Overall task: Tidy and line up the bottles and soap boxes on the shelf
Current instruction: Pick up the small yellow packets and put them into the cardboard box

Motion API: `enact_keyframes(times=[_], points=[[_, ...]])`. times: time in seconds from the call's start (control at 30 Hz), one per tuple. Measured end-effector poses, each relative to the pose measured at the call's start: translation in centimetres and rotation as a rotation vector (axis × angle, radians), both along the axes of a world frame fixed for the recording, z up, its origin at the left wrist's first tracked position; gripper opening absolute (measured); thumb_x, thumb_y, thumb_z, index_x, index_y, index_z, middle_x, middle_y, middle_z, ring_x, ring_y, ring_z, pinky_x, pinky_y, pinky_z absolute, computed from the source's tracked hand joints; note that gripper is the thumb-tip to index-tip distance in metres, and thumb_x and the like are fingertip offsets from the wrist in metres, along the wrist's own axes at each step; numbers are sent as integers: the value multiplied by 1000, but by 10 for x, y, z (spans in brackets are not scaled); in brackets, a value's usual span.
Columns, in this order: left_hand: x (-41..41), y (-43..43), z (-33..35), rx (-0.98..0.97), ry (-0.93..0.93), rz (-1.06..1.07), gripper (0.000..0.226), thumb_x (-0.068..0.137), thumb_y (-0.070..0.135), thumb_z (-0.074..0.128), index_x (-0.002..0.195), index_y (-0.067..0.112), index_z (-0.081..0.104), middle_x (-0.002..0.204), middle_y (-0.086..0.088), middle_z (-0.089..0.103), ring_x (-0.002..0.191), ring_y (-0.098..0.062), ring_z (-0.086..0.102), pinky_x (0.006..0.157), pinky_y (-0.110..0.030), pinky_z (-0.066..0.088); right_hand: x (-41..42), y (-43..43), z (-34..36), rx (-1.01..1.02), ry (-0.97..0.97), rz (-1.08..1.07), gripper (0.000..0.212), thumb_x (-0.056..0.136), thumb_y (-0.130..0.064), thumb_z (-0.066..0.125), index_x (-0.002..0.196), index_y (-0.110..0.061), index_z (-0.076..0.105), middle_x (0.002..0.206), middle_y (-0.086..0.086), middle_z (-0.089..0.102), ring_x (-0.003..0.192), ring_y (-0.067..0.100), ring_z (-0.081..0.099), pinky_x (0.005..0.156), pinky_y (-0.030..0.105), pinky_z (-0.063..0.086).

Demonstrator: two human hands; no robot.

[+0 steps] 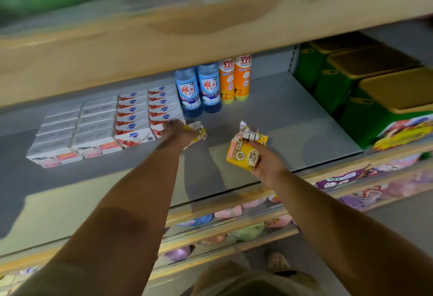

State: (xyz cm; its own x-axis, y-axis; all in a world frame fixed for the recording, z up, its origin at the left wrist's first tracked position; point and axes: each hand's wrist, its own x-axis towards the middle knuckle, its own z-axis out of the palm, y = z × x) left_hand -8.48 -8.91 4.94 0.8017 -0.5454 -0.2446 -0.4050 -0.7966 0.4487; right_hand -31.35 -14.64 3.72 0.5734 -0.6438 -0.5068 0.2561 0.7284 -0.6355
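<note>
Your left arm reaches far forward, bare and nearly straight; your left hand (177, 131) curls its fingers round a small yellow packet (196, 131). Your right arm is bent, nearer and to the right; your right hand (266, 163) grips a second yellow packet (244, 152), fingers wrapped round it.

On the grey metal shelf (293, 113), white cardboard soap boxes (105, 120) lie in rows at left; blue plastic bottles (199, 89) stand just right, orange plastic bottles (235, 80) beyond them.
</note>
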Motion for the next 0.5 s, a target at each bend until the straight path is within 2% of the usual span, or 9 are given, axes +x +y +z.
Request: enact_keyframes(times=[0.07,0.13,0.2,0.23,0.3,0.33,0.37,0.43,0.5], points=[[3,-3,-2,-24,36,23,94,69,54,74,139,4,37,138,-16,43,123,-33,45,102,-40,41,0,1,0,-21,18,10,25,94,-10,50,118,-14,57,121,13,59,112,29,56,104,47,39],[6,-2,-4,-7,104,-25,91,66,59,75,132,5,46,131,-10,54,117,-30,53,96,-33,43,2,1,-1,-42,59,28,28,94,-11,52,122,-12,55,125,14,57,120,31,53,104,48,39],[2,2,-6,3,220,-80,75,67,64,72,119,12,57,114,-4,63,104,-25,59,88,-26,44,2,1,-2,-49,98,47,33,93,-13,53,126,-10,53,126,15,57,120,31,53,99,45,43],[1,4,-8,-18,253,-95,60,70,61,70,106,14,59,98,-2,64,92,-21,59,78,-22,45,3,1,-2,-50,110,53,32,93,-13,55,125,-11,54,124,14,58,119,31,54,96,44,45],[-6,5,-9,-48,291,-100,39,78,51,70,83,16,53,74,1,54,76,-19,55,57,-17,43,3,0,-5,-49,129,48,29,90,-14,59,119,-13,56,122,13,60,114,30,57,95,44,46],[-8,6,-9,-53,302,-82,41,76,49,72,84,14,54,71,-1,55,73,-20,58,53,-19,43,3,0,-5,-50,138,45,29,89,-15,61,118,-13,57,123,14,61,113,29,58,98,46,45],[-12,6,-7,-61,307,-59,52,72,50,76,96,8,56,74,-5,60,70,-18,61,52,-20,43,3,0,-6,-52,140,44,30,88,-16,62,118,-13,57,123,14,61,113,29,58,100,47,44],[-18,8,-2,-108,340,-2,86,67,47,81,126,0,40,77,-7,62,64,-13,62,50,-22,42,1,0,-6,-48,130,48,28,88,-17,62,116,-14,58,124,14,61,113,29,58,101,49,43],[-24,12,-1,-147,334,6,90,67,41,83,129,0,33,76,0,60,59,-8,55,49,-22,41,-2,1,-4,-22,111,37,21,89,-18,61,110,-16,61,122,13,62,111,28,59,99,45,45]])
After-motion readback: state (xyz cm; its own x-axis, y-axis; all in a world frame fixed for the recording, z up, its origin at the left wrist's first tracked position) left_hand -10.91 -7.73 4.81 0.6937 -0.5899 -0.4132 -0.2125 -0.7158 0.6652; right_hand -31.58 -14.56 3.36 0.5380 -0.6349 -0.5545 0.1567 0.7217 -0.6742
